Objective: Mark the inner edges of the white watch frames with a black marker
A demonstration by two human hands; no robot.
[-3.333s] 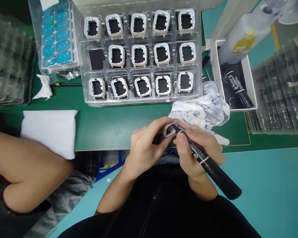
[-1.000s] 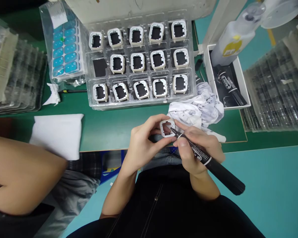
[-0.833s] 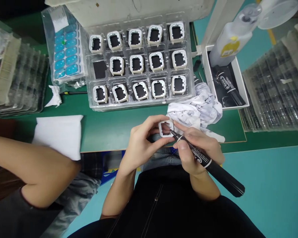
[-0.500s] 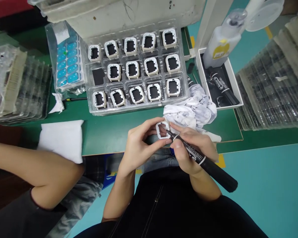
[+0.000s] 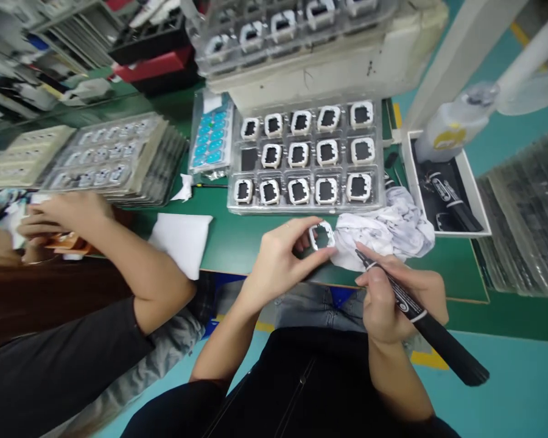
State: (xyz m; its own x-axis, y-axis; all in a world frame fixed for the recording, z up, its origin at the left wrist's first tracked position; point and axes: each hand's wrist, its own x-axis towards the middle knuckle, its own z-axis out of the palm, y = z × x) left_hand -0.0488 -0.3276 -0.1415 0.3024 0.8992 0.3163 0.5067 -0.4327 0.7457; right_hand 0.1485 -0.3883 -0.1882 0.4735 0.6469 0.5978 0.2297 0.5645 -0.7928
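Note:
Between the thumb and fingers of my left hand (image 5: 281,258) is a small white square frame (image 5: 314,236), held upright above the table's front edge. My right hand (image 5: 399,298) grips a black marker pen (image 5: 411,310), its tip pointing up and left, apart from the frame. Under and behind the tip lies a crumpled white cloth (image 5: 383,228) with grey marks. Beyond my hands sits a clear plastic tray (image 5: 281,207) with rows of similar white frames; one pocket at its left, in the middle row, shows only black lining.
At right, a white box (image 5: 485,225) holds a bottle (image 5: 445,137) and another marker. Stacked trays (image 5: 520,225) stand beyond it. Left lie a folded white cloth (image 5: 182,240), a pack of blue pieces (image 5: 211,137) and more tray stacks (image 5: 159,164). A co-worker's arm (image 5: 132,261) is close by.
My right hand has drawn the marker away from the frame, to the right. The left hand still holds the frame. The view has swung left and up, showing the co-worker's hands.

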